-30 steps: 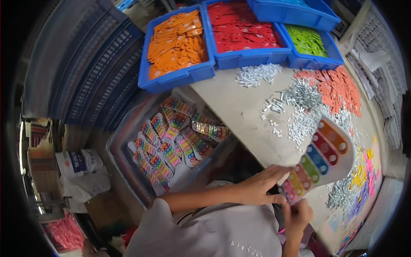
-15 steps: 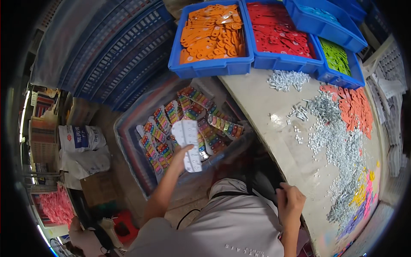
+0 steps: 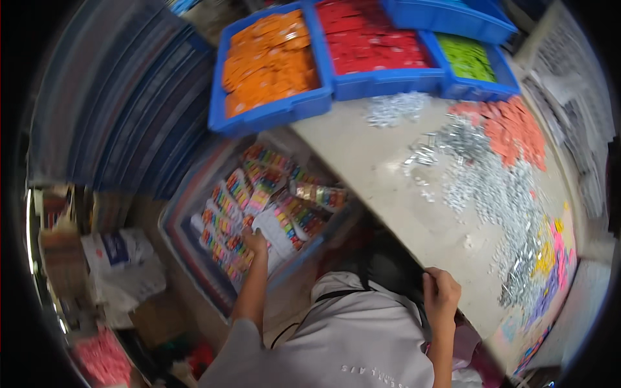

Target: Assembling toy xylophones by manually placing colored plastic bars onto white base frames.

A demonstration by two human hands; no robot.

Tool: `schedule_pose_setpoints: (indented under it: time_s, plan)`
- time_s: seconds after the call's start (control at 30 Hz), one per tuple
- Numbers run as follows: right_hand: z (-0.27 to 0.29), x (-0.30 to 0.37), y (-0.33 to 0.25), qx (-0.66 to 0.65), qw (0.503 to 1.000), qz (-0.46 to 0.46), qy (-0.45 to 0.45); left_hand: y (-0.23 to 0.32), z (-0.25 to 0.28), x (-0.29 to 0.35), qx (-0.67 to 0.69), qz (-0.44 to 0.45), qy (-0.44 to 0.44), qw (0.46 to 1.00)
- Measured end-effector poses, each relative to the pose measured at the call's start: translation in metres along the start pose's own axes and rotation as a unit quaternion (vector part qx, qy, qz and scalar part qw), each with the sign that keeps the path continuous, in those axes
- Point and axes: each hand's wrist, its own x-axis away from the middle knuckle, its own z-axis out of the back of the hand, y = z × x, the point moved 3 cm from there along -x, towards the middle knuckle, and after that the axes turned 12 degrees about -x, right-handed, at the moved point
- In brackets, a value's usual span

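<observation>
My left hand [image 3: 255,241] reaches down into a plastic-lined crate [image 3: 194,275]. Its fingers, somewhat blurred, are closed on the edge of a toy xylophone [image 3: 277,237] whose plain white underside faces up. This piece lies low over a heap of toy xylophones [image 3: 223,210] with rainbow-coloured bars on white bases. At the table's near edge, my right hand [image 3: 442,294] is loosely curled, with no object showing in it. Loose silver screws and small white pieces [image 3: 479,174] are spread across the table, away from that hand.
Blue bins of orange [image 3: 268,61], red [image 3: 372,39] and green plates [image 3: 467,58] stand along the far table edge. Coral plates [image 3: 511,129] lie at the far right of the table [image 3: 381,168]. Stacked blue crates [image 3: 123,103] rise at left, above white sacks [image 3: 126,258].
My left hand has lowered the toy xylophone onto the heap in the crate. My right hand stays by the table edge. The whole view has shifted, with the bins now further left.
</observation>
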Motion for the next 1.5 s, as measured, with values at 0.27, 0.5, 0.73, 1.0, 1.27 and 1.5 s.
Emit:
schedule_pose_setpoints:
  time_s: [0.27, 0.5, 0.73, 1.0, 1.27, 1.5]
  plan:
    - [0.016, -0.002, 0.006, -0.049, 0.997, 0.053, 0.022, 0.366, 0.219, 0.073, 0.524, -0.221, -0.114, 0.815]
    - [0.121, 0.011, 0.057, 0.153, 0.953, 0.017, 0.261, 0.5, 0.293, 0.186, 0.452, -0.69, -0.086, 0.559]
    - [0.274, 0.003, 0.16, 0.241, 0.899, -0.105, 0.349, 0.514, 0.289, 0.208, 0.343, -0.735, -0.13, 0.57]
    - [0.373, -0.13, 0.302, 0.26, 0.896, -0.13, 0.337, 0.51, 0.284, 0.213, 0.288, -0.738, -0.144, 0.593]
    - [0.355, -0.279, 0.338, 0.192, 0.943, -0.039, 0.267, 0.523, 0.302, 0.216, 0.29, -0.707, -0.143, 0.629]
    - [0.33, -0.318, 0.322, 0.239, 0.947, -0.067, 0.205, 0.519, 0.298, 0.213, 0.298, -0.696, -0.154, 0.634]
